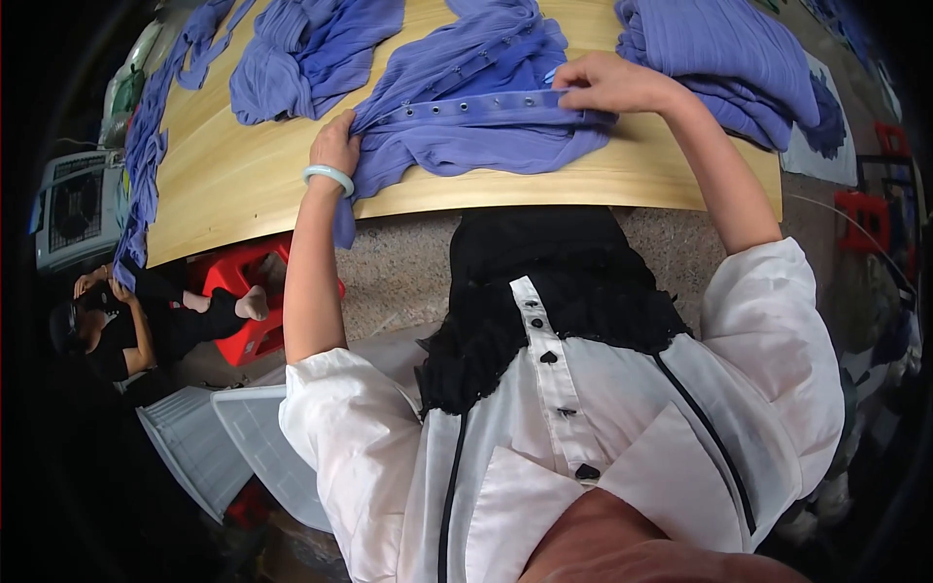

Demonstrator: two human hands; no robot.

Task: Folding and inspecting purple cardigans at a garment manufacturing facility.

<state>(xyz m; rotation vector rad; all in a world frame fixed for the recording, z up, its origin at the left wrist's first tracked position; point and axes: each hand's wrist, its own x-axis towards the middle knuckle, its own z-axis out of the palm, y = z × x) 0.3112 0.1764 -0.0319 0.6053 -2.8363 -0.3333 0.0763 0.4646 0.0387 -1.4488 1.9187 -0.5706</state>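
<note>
A blue-violet garment (476, 151) of thin, crinkled cloth lies spread on the wooden table in front of me. Its placket (483, 105), dotted with several small dark round fasteners or holes, stretches straight from hand to hand. At the left end my left hand (335, 146), with a pale bangle on the wrist, is closed on the gathered cloth near the table's front edge. My right hand (610, 84) pinches the placket's right end. Something small and light blue shows at its fingertips, too small to make out. A second row of fasteners runs slanting across the cloth behind.
Folded blue-violet cloth (724, 58) is stacked at the table's right; more garments (306, 58) lie at the left and hang over the edge. Red stools (255, 321) stand below left and at far right. A seated person (136, 325) is at the left, near pale plastic bins (199, 442).
</note>
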